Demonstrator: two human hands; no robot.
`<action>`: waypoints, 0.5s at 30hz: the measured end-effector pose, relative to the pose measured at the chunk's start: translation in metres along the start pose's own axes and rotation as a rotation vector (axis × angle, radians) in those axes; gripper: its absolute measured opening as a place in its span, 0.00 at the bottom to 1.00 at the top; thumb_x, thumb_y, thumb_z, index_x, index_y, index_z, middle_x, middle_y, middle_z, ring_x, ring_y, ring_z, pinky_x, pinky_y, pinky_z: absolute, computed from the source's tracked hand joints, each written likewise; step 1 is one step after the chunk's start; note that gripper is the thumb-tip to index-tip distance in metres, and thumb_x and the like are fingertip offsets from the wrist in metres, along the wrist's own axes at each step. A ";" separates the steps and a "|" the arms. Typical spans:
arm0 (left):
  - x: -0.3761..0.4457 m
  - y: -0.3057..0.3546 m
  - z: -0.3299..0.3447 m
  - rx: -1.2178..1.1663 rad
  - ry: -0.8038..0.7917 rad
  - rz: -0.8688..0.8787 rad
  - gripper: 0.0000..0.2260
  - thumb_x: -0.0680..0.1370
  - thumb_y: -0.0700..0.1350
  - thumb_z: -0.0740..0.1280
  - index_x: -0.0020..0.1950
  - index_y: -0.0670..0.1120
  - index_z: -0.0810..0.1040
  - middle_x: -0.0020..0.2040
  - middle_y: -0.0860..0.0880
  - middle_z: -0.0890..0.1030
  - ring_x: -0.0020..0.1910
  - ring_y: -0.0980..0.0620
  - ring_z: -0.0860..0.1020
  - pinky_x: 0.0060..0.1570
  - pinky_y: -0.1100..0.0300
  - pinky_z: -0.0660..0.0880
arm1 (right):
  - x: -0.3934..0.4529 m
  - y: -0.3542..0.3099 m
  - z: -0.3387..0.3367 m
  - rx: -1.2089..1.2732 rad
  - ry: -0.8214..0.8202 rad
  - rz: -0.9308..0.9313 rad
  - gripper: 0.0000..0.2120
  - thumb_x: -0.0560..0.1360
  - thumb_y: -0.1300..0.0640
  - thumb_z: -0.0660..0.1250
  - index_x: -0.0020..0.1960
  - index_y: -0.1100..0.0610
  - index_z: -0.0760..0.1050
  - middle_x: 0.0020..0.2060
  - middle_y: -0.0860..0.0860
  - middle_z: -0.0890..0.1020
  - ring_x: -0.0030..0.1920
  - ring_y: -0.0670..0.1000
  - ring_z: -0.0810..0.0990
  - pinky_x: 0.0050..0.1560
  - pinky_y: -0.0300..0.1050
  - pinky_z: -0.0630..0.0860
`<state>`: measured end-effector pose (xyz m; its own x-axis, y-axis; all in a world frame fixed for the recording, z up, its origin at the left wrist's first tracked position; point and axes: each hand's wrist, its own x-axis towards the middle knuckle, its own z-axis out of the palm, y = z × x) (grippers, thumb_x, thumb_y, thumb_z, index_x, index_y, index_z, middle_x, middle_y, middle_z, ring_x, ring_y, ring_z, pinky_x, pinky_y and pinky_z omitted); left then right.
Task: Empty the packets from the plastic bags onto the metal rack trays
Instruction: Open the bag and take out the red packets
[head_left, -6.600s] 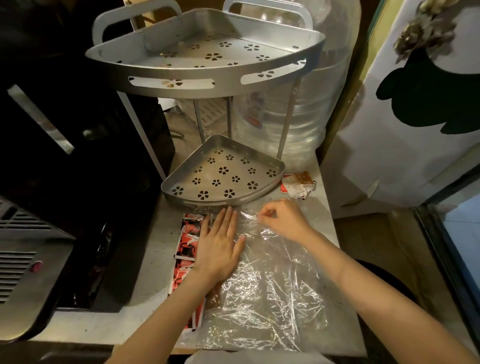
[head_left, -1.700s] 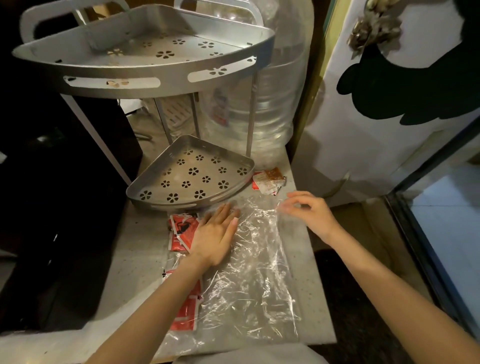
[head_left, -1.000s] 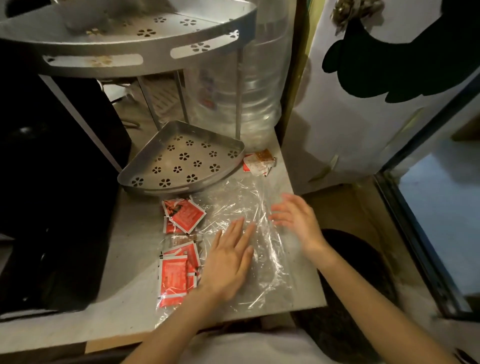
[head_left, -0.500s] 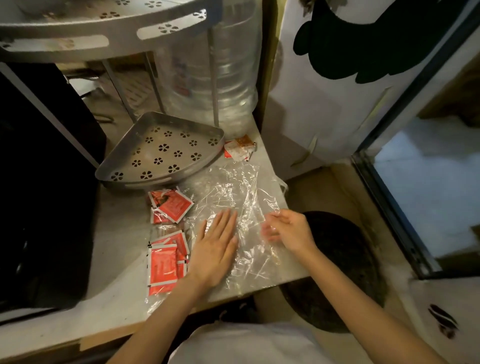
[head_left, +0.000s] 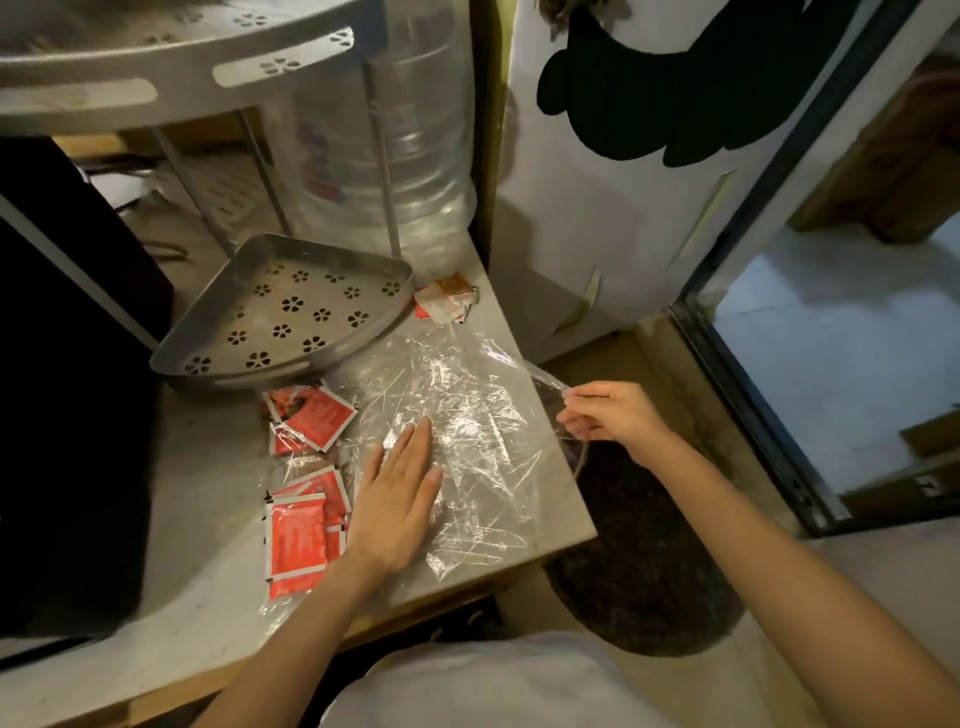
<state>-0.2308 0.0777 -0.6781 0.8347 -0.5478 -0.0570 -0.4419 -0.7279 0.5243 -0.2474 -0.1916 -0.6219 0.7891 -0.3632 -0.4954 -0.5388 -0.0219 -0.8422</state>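
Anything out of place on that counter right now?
Yes. The red packets lie on the counter beside the lower tray, none in it. The plastic bag overhangs the counter's right edge, pinched by the right hand; the left hand presses it flat.

Nothing legible anywhere: print on the red packets (head_left: 306, 419) too blurred to read, label on the big water bottle (head_left: 323, 176) likewise smeared beyond reading.

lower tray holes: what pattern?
Flower-shaped cutouts, each a ring of small petal holes, spread across the lower tray floor. Head view shows it.
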 end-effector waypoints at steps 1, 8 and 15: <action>0.000 0.000 0.000 0.011 -0.003 0.009 0.35 0.70 0.66 0.25 0.73 0.52 0.43 0.75 0.55 0.47 0.74 0.60 0.43 0.73 0.54 0.39 | 0.002 0.003 -0.003 0.008 0.004 0.022 0.10 0.74 0.62 0.67 0.54 0.63 0.77 0.39 0.56 0.83 0.35 0.49 0.81 0.34 0.37 0.80; 0.001 0.002 0.000 0.191 -0.082 0.011 0.38 0.68 0.66 0.22 0.74 0.54 0.42 0.75 0.53 0.39 0.73 0.56 0.35 0.71 0.54 0.32 | 0.014 0.017 -0.016 -0.069 -0.079 0.132 0.08 0.74 0.57 0.67 0.52 0.57 0.79 0.46 0.54 0.84 0.46 0.50 0.81 0.46 0.44 0.78; 0.004 0.008 -0.006 0.199 -0.109 -0.014 0.40 0.65 0.68 0.23 0.74 0.55 0.42 0.75 0.52 0.40 0.74 0.54 0.37 0.70 0.55 0.32 | 0.016 -0.009 -0.019 -0.186 -0.133 0.014 0.16 0.72 0.57 0.68 0.60 0.54 0.75 0.52 0.51 0.81 0.53 0.49 0.79 0.53 0.44 0.76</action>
<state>-0.2287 0.0721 -0.6686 0.8056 -0.5704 -0.1601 -0.4954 -0.7968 0.3459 -0.2353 -0.2148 -0.6185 0.8061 -0.2394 -0.5411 -0.5858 -0.1934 -0.7871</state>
